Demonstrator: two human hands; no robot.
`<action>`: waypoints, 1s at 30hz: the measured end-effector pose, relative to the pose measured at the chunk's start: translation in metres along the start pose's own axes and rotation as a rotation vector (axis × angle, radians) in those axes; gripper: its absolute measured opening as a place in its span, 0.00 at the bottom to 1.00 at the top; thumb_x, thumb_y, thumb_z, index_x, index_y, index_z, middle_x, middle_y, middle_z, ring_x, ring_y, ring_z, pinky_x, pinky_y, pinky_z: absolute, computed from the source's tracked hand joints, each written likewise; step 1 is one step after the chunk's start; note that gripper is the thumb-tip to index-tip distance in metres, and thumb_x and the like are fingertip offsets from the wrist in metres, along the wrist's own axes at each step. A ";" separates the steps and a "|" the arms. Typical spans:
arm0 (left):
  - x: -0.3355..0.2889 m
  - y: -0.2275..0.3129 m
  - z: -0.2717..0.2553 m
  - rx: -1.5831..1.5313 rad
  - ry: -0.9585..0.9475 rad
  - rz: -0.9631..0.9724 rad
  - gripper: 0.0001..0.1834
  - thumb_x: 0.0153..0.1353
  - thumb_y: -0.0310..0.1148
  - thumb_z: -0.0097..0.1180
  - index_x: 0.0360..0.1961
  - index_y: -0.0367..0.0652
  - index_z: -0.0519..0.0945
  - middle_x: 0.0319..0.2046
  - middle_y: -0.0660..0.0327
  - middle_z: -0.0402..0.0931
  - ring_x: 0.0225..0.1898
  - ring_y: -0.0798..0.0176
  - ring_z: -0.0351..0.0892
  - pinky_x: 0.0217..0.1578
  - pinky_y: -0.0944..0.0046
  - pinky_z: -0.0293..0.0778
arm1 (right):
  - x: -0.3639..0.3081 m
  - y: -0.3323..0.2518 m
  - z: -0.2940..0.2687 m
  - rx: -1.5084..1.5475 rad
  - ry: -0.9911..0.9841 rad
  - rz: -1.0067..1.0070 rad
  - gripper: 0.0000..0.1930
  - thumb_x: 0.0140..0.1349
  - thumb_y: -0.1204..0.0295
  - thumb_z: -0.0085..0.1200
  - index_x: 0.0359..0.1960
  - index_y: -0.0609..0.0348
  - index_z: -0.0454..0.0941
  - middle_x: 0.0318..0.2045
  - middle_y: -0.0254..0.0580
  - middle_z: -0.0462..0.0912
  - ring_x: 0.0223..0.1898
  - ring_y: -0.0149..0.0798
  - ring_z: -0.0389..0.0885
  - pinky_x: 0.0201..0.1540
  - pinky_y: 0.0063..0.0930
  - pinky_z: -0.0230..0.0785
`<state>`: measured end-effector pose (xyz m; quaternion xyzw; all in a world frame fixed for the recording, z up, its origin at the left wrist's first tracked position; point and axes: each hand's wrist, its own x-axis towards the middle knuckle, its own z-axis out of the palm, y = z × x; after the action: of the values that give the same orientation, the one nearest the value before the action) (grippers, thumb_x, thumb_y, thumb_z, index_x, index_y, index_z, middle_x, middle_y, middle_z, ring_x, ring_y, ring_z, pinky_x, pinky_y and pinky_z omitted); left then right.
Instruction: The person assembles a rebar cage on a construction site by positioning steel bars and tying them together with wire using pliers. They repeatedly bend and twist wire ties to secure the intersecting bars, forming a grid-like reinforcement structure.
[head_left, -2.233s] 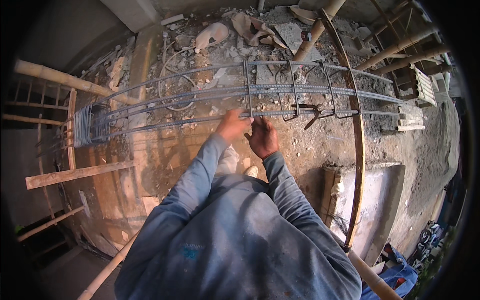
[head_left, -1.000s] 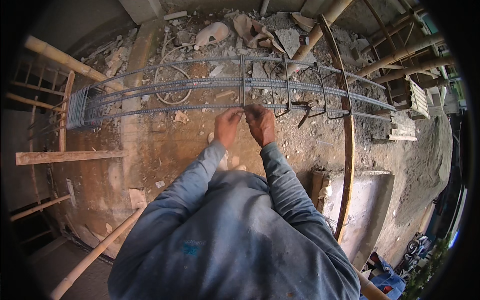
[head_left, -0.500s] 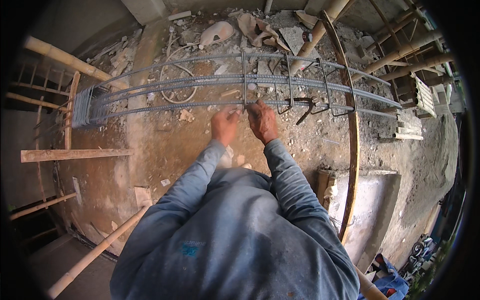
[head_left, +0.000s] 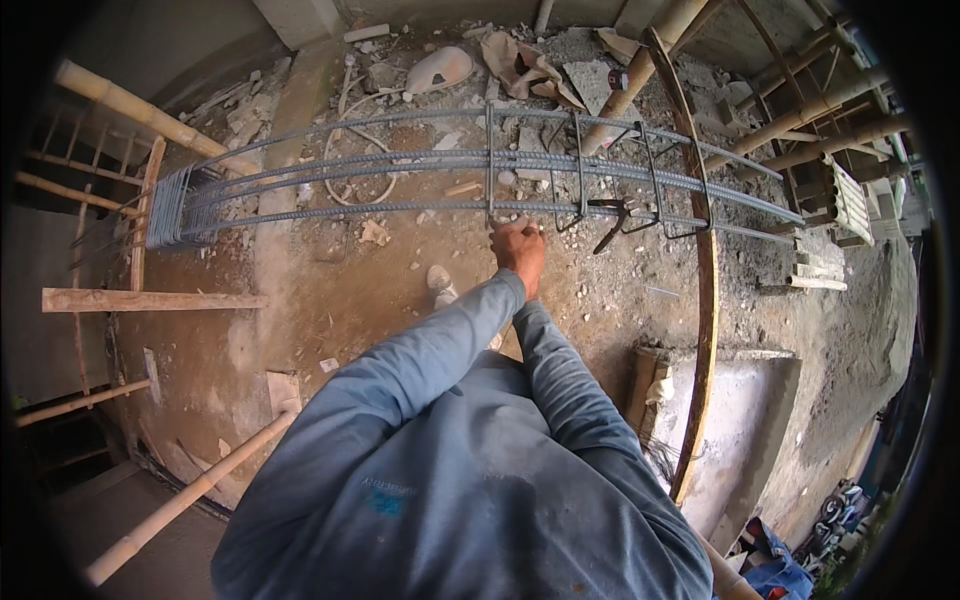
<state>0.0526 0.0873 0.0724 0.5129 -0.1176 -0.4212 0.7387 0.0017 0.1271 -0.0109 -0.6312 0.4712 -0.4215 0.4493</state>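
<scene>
My hands meet just below the near bar of a long steel rebar cage [head_left: 400, 208], at the foot of a square stirrup [head_left: 490, 160]. My left hand [head_left: 514, 250] reaches across in front, its fingers curled closed beside that stirrup. What it pinches, if anything, is too small to make out. Behind it, my right hand [head_left: 532, 284] is mostly covered, and its fingers cannot be told apart. A pair of dark-handled pincers [head_left: 610, 222] hangs on the near bar to the right, between other stirrups. Several more stirrups [head_left: 166, 210] are bunched at the cage's left end.
A wooden board [head_left: 706, 340] stands upright at the right, against the cage. Bamboo poles [head_left: 200, 490] cross both sides. A plank [head_left: 150, 301] juts in from the left. Rubble, torn paper sacking [head_left: 525, 68] and a looped hose [head_left: 335, 180] lie beyond the cage.
My left hand has moved right, crossing in front of my right hand. The hands were side by side at the stirrup; now they overlap slightly lower. The cage and pincers stay about where they were.
</scene>
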 end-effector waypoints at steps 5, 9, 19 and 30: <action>0.002 -0.038 -0.076 0.560 -0.017 -0.078 0.08 0.72 0.27 0.52 0.40 0.36 0.84 0.30 0.63 0.79 0.32 0.67 0.75 0.38 0.63 0.74 | -0.031 0.033 -0.067 0.084 0.532 0.455 0.22 0.67 0.68 0.63 0.60 0.65 0.79 0.49 0.48 0.84 0.47 0.45 0.83 0.53 0.34 0.76; 0.017 -0.013 -0.131 0.528 -0.081 -0.040 0.11 0.73 0.31 0.54 0.48 0.38 0.86 0.34 0.66 0.81 0.34 0.71 0.74 0.38 0.67 0.71 | 0.014 0.030 -0.153 -0.482 0.542 0.195 0.36 0.61 0.60 0.68 0.67 0.65 0.71 0.61 0.57 0.74 0.61 0.57 0.75 0.63 0.45 0.68; -0.042 0.046 -0.146 0.539 -0.295 0.128 0.16 0.74 0.37 0.58 0.57 0.40 0.85 0.32 0.69 0.80 0.32 0.73 0.72 0.36 0.69 0.70 | 0.056 -0.012 -0.152 -0.312 0.497 0.101 0.16 0.74 0.62 0.53 0.44 0.67 0.79 0.37 0.59 0.83 0.43 0.61 0.80 0.47 0.51 0.70; -0.056 0.065 -0.155 0.721 -0.339 0.106 0.16 0.73 0.33 0.56 0.58 0.44 0.85 0.27 0.62 0.80 0.30 0.69 0.75 0.34 0.64 0.73 | 0.022 -0.174 -0.140 0.294 0.495 -0.037 0.30 0.77 0.53 0.53 0.71 0.61 0.69 0.41 0.39 0.81 0.39 0.27 0.77 0.36 0.23 0.69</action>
<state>0.1448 0.2387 0.0733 0.6554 -0.4045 -0.3929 0.5024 -0.0904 0.1087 0.1926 -0.4458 0.4888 -0.6348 0.3993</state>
